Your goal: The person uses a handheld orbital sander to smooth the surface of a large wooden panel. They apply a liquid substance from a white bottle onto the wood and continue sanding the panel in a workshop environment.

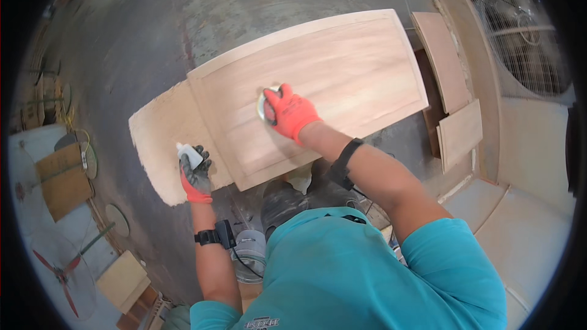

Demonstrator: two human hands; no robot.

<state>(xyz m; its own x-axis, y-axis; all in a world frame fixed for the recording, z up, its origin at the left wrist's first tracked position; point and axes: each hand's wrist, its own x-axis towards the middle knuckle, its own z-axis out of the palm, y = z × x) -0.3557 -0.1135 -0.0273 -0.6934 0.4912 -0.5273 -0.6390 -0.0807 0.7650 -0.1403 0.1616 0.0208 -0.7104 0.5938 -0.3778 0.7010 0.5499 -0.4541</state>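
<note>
A pale wooden panel (348,55) with a raised frame border lies across the middle. My right hand (295,113), in a red glove, is closed over a round pad (262,109) that looks like a hand sanding disc. The pad rests on the left part of the panel. My left hand (198,178), in a red glove with dark fingers, grips a small white plastic bottle (191,156) with its narrow tip pointing up and left. That hand is above a tan, rough-edged board (160,122) that adjoins the panel's left end.
Thin wood panels (441,61) lean along the right wall, near a large caged fan (520,30). A lidded bucket (249,250) stands by my legs. At left are a brown cardboard piece (63,180), a fan with red blades (62,276) and round-based stands (117,220).
</note>
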